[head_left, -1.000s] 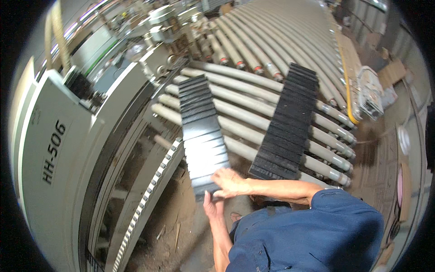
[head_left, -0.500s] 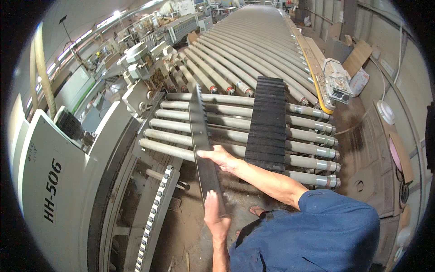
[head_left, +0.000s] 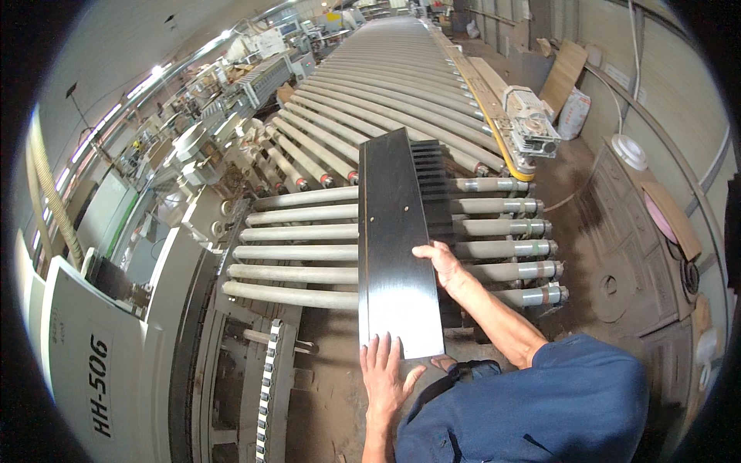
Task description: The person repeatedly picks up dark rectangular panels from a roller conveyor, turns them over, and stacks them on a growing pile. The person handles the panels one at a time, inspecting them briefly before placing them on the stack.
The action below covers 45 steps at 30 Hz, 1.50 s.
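A long black panel (head_left: 395,239) is held flat above the roller conveyor (head_left: 309,251), its far end reaching out over the rollers and its near end hanging past the conveyor's front edge, toward the person. The left hand (head_left: 384,376) lies open under that near end, fingers spread against the panel's short edge — supporting, not clenched. The right hand (head_left: 437,262) grips the panel's right long edge, about midway along. Right of the panel, a stack of black panels (head_left: 432,174) lies on the rollers, partly hidden beneath it.
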Motion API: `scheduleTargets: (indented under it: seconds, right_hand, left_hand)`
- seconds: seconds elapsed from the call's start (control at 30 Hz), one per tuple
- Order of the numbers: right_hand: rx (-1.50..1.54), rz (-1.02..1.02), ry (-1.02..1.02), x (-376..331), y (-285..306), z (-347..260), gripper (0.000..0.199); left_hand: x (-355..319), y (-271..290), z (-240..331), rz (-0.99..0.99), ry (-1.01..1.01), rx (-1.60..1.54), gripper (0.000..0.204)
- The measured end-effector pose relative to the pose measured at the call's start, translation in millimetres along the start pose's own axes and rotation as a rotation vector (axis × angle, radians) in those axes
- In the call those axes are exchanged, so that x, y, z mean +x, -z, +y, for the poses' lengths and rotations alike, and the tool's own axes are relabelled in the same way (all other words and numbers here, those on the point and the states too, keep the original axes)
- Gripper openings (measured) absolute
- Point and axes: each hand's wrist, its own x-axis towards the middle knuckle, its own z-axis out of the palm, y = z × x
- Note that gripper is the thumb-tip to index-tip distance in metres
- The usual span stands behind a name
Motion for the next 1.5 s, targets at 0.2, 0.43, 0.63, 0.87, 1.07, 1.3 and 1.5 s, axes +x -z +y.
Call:
scheduleTargets:
  seconds: [0.2,0.43,0.63,0.87,1.07,1.3,1.5]
  right_hand:
    - [0.002,0.054,0.017,26,58,-22,0.022]
    - [-0.070,0.213,0.036,43,91,-19,0.024]
    - [-1.138,0.545,0.757,20,87,-32,0.050]
    - [-1.039,0.433,0.473,26,116,-9,0.058]
    - [-1.038,0.411,0.471,35,123,-13,0.054]
    - [-1.166,0.348,0.593,83,122,-64,0.052]
    - [-1.576,0.301,0.644,150,116,-104,0.070]
  left_hand:
    - [33,-48,6,0.037,-0.045,0.007,0.076]
    - [47,-70,13,0.033,0.043,0.005,0.077]
    - [2,-117,-3,0.308,0.921,-0.852,0.080]
    - [63,-133,29,0.390,0.935,-2.040,0.069]
    - [81,-137,17,0.437,0.991,-2.049,0.057]
    - [28,-111,-11,0.513,0.932,-1.991,0.063]
    - [-94,-52,-37,0.696,1.268,-1.833,0.056]
